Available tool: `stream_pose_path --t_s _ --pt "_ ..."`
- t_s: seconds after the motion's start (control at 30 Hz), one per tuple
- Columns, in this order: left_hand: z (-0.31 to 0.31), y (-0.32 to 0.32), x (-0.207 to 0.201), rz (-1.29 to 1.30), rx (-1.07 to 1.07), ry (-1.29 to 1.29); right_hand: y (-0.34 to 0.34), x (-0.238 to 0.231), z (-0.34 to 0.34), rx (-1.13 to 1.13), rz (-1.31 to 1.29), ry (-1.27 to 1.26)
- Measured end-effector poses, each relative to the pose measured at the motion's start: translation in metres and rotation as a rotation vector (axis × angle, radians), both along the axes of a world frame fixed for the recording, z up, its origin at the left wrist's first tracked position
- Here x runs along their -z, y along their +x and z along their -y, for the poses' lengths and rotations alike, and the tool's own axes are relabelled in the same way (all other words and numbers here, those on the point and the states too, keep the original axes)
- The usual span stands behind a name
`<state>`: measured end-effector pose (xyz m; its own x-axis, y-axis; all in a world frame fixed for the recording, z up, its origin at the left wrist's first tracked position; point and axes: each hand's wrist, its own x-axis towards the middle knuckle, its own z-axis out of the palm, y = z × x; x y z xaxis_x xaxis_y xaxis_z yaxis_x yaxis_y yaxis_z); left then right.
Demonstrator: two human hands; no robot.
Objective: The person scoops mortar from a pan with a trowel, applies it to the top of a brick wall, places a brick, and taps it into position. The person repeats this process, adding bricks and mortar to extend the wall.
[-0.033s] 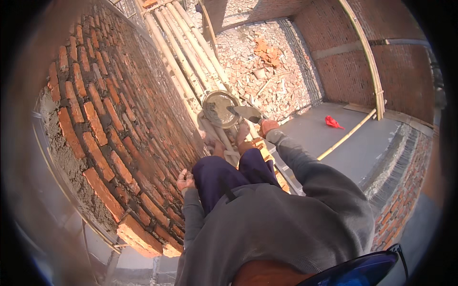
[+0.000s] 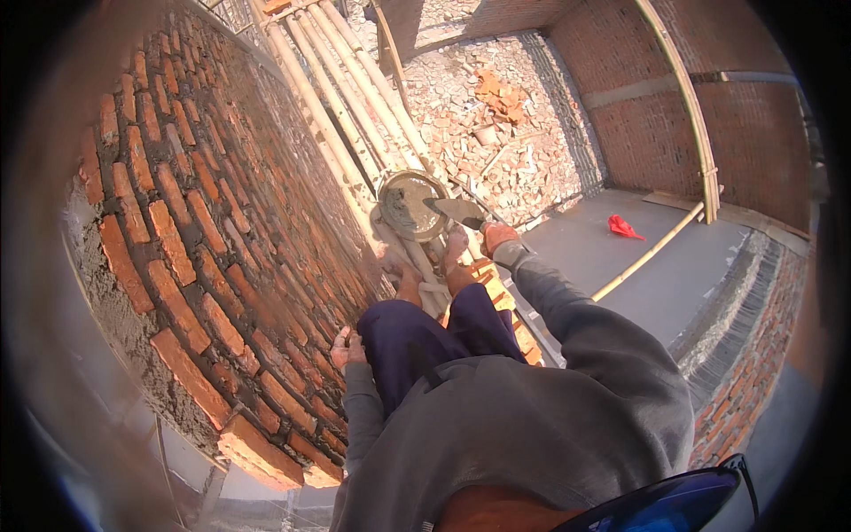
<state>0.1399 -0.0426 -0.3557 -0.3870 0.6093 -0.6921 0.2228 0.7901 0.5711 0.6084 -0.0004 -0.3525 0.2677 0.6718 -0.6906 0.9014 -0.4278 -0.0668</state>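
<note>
In my right hand (image 2: 499, 236) is a pointed trowel (image 2: 461, 211), its grip closed in my fingers. The blade's tip reaches over the rim of a round bucket (image 2: 384, 215) that holds wet grey mortar (image 2: 409, 206). My left hand (image 2: 347, 348) hangs low by my left knee, beside the brick wall (image 2: 235, 266). Its fingers are loosely bent and a little apart, with nothing visible in them. I cannot tell whether it touches the wall. My bare feet (image 2: 456, 248) are just on the near side of the bucket.
Bamboo poles (image 2: 341, 97) form the walkway under the bucket. Bricks (image 2: 496, 288) are stacked by my right leg. Rubble (image 2: 523, 168) covers the ground below at the far right. A red bag-like thing (image 2: 625, 228) lies on a grey slab (image 2: 576, 239), near an upright pole (image 2: 687, 97).
The whole view has shifted slightly. The trowel stays over the bucket's edge in my right hand, and my left hand remains beside the wall with little visible movement.
</note>
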Motion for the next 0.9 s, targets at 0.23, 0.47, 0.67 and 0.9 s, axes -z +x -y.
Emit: stream_pose_path --t_s 0.23,0.47,0.67,0.9 --pt "0.068 -0.012 0.008 -0.002 0.038 0.017 0.001 0.192 -0.053 -0.050 -0.095 -0.100" --pt "0.125 -0.024 0.020 -0.027 -0.036 -0.136 -0.022 0.323 -0.022 -0.205 -0.298 -0.171" --pt "0.120 -0.014 0.003 -0.030 -0.030 -0.180 0.023 0.348 0.004 -0.133 -0.347 -0.115" --pt "0.085 0.019 -0.019 0.081 0.023 -0.168 0.051 0.251 0.022 -0.006 -0.492 0.002"
